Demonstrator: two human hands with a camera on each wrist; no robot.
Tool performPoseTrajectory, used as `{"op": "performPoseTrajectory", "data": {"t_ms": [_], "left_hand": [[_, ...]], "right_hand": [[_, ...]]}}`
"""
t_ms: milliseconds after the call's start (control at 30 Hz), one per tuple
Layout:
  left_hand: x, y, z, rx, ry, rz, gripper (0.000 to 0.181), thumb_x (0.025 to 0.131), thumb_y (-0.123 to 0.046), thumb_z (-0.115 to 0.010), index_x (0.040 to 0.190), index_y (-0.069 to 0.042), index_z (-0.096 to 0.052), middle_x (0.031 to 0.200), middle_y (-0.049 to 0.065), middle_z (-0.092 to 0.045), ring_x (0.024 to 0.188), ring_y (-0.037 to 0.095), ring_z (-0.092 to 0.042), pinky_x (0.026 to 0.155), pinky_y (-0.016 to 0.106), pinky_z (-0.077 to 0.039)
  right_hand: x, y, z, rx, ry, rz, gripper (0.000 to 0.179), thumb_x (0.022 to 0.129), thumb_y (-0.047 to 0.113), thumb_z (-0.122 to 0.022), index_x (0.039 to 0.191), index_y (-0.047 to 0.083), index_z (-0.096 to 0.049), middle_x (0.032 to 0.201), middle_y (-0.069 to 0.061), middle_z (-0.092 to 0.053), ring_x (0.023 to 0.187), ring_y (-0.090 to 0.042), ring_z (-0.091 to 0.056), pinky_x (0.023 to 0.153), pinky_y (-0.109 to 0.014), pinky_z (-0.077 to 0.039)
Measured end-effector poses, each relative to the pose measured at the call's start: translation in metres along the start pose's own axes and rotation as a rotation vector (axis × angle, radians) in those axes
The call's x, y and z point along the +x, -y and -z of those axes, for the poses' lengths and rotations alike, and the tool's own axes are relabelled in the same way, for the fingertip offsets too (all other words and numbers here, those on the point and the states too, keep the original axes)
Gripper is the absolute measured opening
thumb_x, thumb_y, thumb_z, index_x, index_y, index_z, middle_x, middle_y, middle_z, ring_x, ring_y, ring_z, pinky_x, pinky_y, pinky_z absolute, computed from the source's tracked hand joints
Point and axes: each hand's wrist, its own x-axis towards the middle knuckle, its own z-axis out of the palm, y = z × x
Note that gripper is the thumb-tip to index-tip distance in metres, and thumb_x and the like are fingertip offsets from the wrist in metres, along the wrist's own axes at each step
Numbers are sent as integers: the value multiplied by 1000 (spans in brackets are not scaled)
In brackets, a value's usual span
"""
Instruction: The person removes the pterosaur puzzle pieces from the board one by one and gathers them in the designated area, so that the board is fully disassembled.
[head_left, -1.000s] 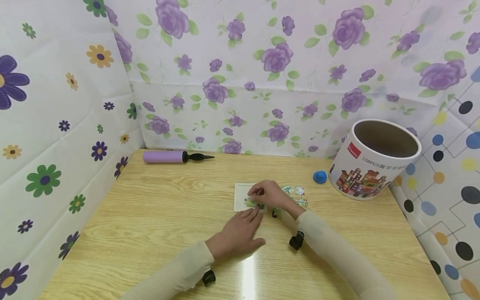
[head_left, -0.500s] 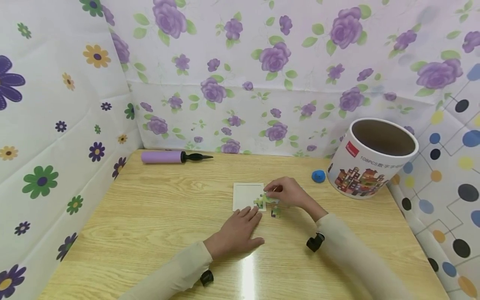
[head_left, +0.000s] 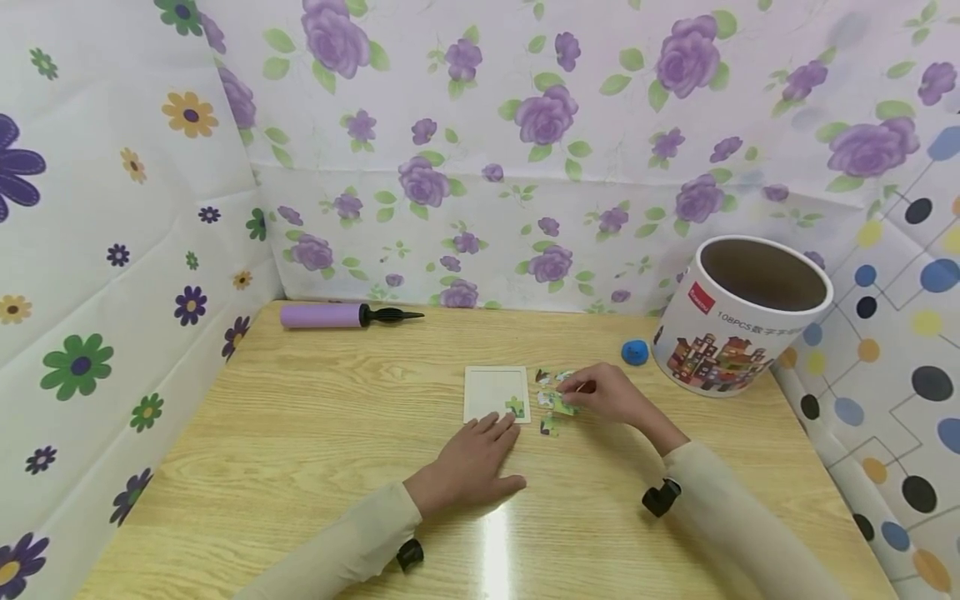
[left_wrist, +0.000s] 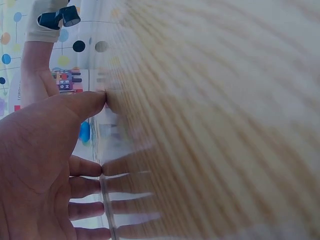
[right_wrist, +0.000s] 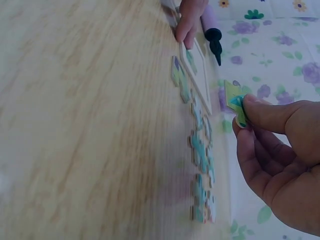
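Note:
My right hand pinches a green and yellow jigsaw puzzle piece between thumb and fingertips, raised off the table in the right wrist view. In the head view it hovers over several loose puzzle pieces, which its fingers partly hide. Left of these lies a small cream puzzle tray. One green piece sits at the tray's lower right corner. My left hand lies palm down with fingers straight, its fingertips at the tray's near edge.
A lilac hand pump lies at the table's back left. Toward the back right stand a small blue toy and a large white printed bucket. Patterned cloth walls rise behind and at both sides of the wooden table.
My right hand has moved rightward from above the tray to the loose pieces, carrying the puzzle piece. The corner piece stays in the tray. My left hand keeps its place.

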Motion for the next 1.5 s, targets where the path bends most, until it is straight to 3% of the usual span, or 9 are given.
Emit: {"op": "performPoseTrajectory", "data": {"t_ms": [567,867,1500], "left_hand": [[-3,2,3,-17,-20,-25,82,101,-64,-47,158,-7,-38,165,9,-34,151,29,-35,117,50,-36],[-2,3,3,-16,-20,-21,82,101,-66,-45,159,-9,-37,166,7,-32,151,28,-33,118,50,-35],[-2,4,1,-39,-9,-14,82,101,-65,-46,160,-10,-35,167,6,-30,153,30,-30,120,52,-31]], "right_hand": [[-23,-18,-4,2,37,-13,11,92,16,-77,101,16,-83,99,2,-78,77,-6,-64,65,-24,-52],[-25,-22,-9,-2,72,-15,11,92,16,-78,100,18,-83,98,4,-78,81,-6,-65,67,-24,-53],[-23,-21,-12,-115,45,-6,11,91,16,-78,100,19,-83,100,5,-76,88,-10,-67,73,-26,-54]]}}
